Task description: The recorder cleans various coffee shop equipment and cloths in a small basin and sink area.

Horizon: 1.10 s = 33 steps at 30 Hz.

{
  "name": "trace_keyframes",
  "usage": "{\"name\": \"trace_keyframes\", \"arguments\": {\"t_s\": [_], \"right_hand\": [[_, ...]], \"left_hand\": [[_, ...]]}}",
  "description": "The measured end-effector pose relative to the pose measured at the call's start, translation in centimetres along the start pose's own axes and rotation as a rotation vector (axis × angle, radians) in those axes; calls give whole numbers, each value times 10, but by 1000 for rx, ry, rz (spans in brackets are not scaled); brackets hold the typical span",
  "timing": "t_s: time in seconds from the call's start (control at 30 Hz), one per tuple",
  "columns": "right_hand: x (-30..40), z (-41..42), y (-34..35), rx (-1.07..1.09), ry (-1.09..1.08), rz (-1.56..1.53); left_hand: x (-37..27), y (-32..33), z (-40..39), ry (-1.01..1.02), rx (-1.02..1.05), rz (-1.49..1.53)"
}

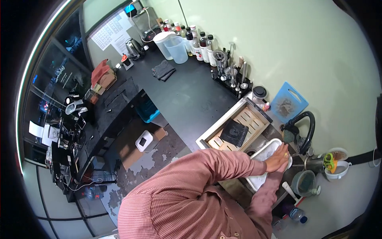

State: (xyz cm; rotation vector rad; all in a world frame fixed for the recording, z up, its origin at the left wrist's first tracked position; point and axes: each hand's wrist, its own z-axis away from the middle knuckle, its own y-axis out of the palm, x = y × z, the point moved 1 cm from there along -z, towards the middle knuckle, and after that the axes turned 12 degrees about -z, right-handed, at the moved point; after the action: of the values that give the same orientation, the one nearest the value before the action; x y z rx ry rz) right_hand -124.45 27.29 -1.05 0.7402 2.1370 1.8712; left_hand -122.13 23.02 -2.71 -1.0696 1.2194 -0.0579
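My left hand [275, 159] lies over my right hand [281, 168], palms together, above the far end of a white plastic tub [255, 181] in the sink. Only a small part of the right hand shows, and what may be between the palms is hidden. Whitish, wet-looking contents [270, 148] fill part of the tub. Just beyond the fingers is the black gooseneck faucet [312, 131]. A white rounded rim [289, 163] shows behind the hands; its kind is unclear.
A slatted wooden tray [215, 141] holding a black ribbed mat [234, 133] adjoins the sink. A blue cutting board [289, 102] leans on the wall. Right of the faucet stand a metal canister [314, 162] and a green-tinted container [303, 182]. Bar tools [231, 73] and syrup bottles [203, 47] line the black counter [191, 89].
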Motion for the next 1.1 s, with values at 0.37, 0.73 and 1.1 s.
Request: {"name": "trace_keyframes", "arguments": {"t_s": [0.37, 0.73, 1.1], "right_hand": [[-1, 8, 6, -577, 5, 366], [2, -7, -14, -558, 49, 476], [-12, -23, -12, -504, 73, 596]], "left_hand": [[-5, -5, 14, -87, -381, 760], [-44, -46, 16, 76, -168, 152], [-20, -46, 3, -22, -224, 185]]}}
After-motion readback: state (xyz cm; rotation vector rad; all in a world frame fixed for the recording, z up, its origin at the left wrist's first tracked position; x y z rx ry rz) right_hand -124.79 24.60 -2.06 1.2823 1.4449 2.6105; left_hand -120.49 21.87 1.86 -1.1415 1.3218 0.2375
